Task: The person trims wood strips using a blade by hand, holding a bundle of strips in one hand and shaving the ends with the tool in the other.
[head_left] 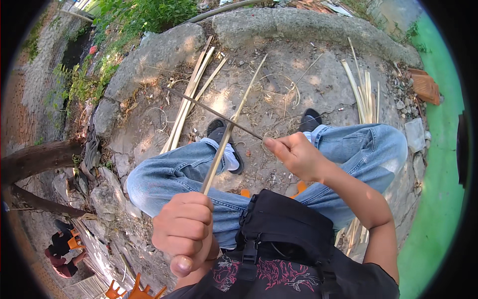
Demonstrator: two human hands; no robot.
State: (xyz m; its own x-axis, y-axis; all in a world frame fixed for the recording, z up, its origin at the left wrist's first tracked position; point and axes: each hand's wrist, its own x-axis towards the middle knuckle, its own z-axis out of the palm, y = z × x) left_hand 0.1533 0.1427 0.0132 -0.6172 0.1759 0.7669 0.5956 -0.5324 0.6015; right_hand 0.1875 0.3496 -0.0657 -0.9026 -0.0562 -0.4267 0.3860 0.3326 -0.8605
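Observation:
My left hand (184,231) is closed in a fist round the near end of a long pale bamboo strip (244,99), which slants up and away between my knees. Its near half looks darker than its far half. Between thumb and fingers, my right hand (297,155) grips one end of a long, thin, dark blade-like strip (199,103). Whether this is a knife or another piece of bamboo, I cannot tell. The dark strip crosses the bamboo strip near its middle, where the two appear to touch.
Pale strips lie in a bundle (180,119) left of my feet and in another bundle (367,97) to the right. A stone kerb (298,27) curves along the far side. An orange-brown block (424,85) lies by the green wall (438,164). Another person (63,251) sits far left.

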